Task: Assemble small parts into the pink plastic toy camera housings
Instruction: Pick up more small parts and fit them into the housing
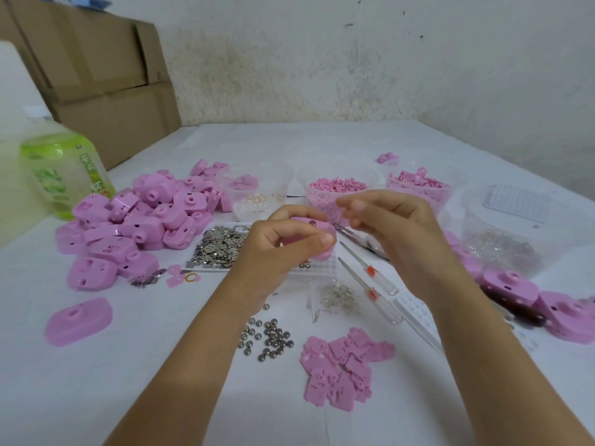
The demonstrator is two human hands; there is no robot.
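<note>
The left hand (277, 249) grips a pink housing (306, 221), a small hole showing on its upper side. Just right of the housing, the right hand (396, 226) hovers nearer that hole, fingers curled. Blur hides whether they pinch a part. Beyond the housing stands a tub of pink parts (338, 188).

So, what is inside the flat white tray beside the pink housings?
Small silvery metal pieces fill the tray. The left hand covers its right part, so the rest there cannot be seen.
</note>
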